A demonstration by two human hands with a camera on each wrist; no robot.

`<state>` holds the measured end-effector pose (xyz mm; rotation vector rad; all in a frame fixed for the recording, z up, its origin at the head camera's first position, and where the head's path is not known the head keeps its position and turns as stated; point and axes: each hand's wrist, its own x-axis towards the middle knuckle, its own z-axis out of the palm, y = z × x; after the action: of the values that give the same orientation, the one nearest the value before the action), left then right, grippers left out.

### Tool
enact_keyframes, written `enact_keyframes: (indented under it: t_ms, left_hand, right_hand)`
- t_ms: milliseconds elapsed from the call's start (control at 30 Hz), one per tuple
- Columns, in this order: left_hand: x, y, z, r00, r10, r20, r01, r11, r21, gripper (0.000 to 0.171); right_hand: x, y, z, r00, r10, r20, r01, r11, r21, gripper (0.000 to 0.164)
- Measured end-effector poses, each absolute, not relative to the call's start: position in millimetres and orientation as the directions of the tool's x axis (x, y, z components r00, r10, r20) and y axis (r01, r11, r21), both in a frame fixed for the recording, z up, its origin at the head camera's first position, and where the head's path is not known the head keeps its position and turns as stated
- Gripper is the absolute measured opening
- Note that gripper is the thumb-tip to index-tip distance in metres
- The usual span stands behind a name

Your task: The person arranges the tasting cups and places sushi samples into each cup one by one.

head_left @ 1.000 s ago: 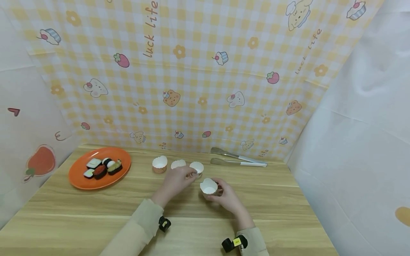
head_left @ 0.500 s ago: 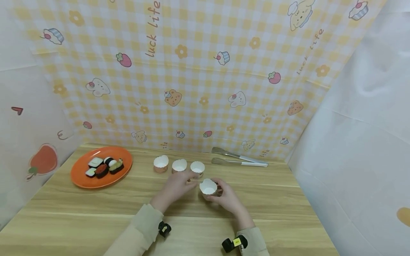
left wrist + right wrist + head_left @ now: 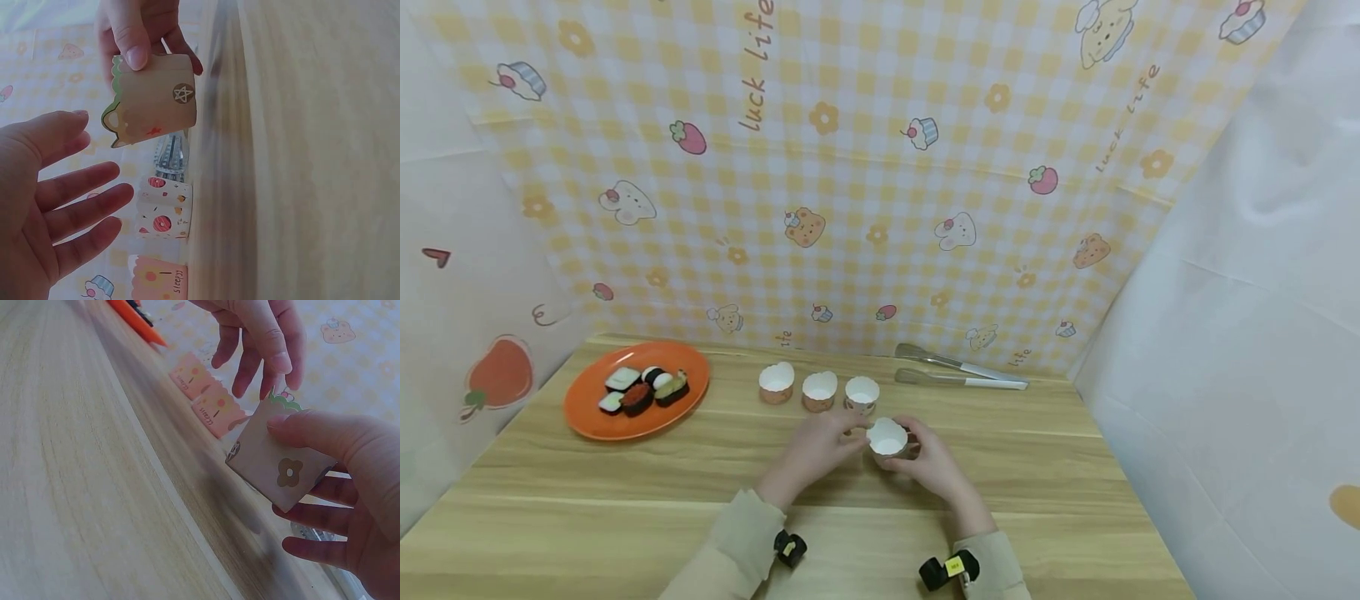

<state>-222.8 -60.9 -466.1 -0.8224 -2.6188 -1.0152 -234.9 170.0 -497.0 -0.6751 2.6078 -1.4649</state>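
My right hand [image 3: 934, 463] grips a tan paper baking cup [image 3: 888, 442] by its side, with the white inside facing up. In the right wrist view, the thumb presses on the cup's wall [image 3: 281, 447], which bears a brown flower print. My left hand [image 3: 820, 443] is just left of this cup. Its fingers [image 3: 87, 209] are spread and loosely bent, with nothing between them, close to the scalloped rim. Behind the hands, several more baking cups stand in a row: a pink one [image 3: 777, 384], a second pink one [image 3: 819, 392] and a white patterned one [image 3: 862, 394].
An orange plate [image 3: 580, 412] with several sushi pieces [image 3: 638, 398] lies at the back left of the wooden table [image 3: 1037, 500]. Metal tongs [image 3: 958, 379] lie at the back right. A checked cloth [image 3: 880, 183] hangs behind the table.
My left hand has moved away from the row of cups, down to beside the held cup, and its fingers have spread. The right hand keeps its hold in the same place.
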Motion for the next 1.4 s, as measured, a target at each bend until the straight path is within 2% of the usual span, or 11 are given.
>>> enact_keyframes:
  t_ms: [400,667,900,1400]
  left_hand:
    - [-218,-60,-476,-0.803,0.419,0.424,0.596,0.589,0.546,0.025]
    - [-217,-59,-476,-0.771,0.438,0.462,0.634,0.596,0.494,0.021]
    - [-216,-59,-477,-0.777,0.446,0.444,0.627,0.607,0.488,0.015]
    - [-216,-63,-481,-0.770,0.461,0.440,0.637,0.594,0.492,0.013]
  right_hand:
    - [-233,170,-496,-0.908,-0.402,0.120,-0.318,0.473,-0.821,0.063]
    - [-223,162,-482,-0.906,-0.406,0.119,-0.316,0.462,-0.829,0.062]
    - [-228,165,-490,-0.904,-0.415,0.098,-0.308,0.477,-0.823,0.062]
    - [-228,165,-488,-0.887,-0.448,0.112,-0.337,0.461,-0.821,0.062]
